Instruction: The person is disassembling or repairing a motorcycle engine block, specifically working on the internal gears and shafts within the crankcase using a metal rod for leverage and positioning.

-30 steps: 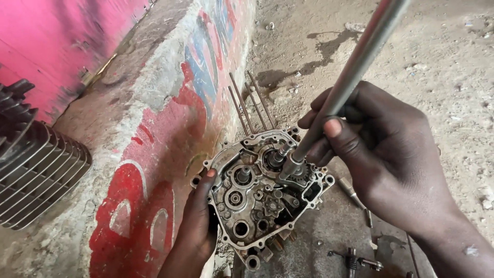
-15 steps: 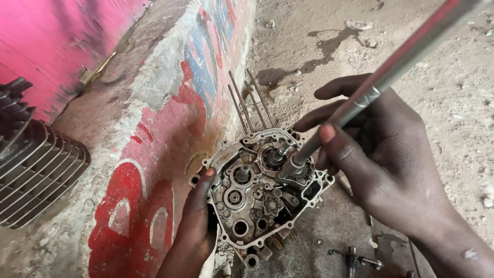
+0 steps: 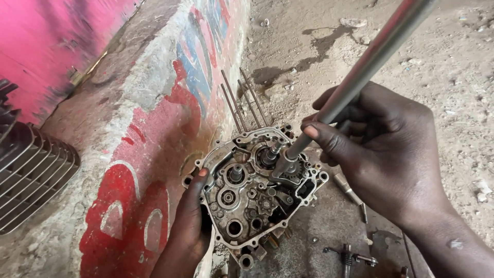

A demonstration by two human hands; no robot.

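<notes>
Between the painted wall (image 3: 154, 170) and sandy ground, the right hand (image 3: 383, 154) grips a steel tube (image 3: 360, 72) slanting up-right from the crankcase (image 3: 252, 190); the left hand (image 3: 188, 226) clasps its left rim.

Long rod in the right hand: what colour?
Plain silver-grey metal rod, clearest in the head view.

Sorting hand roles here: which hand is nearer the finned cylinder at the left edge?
Left. The left hand grips the engine crankcase edge, closer to the finned cylinder; the right hand holds the metal rod farther away.
</notes>
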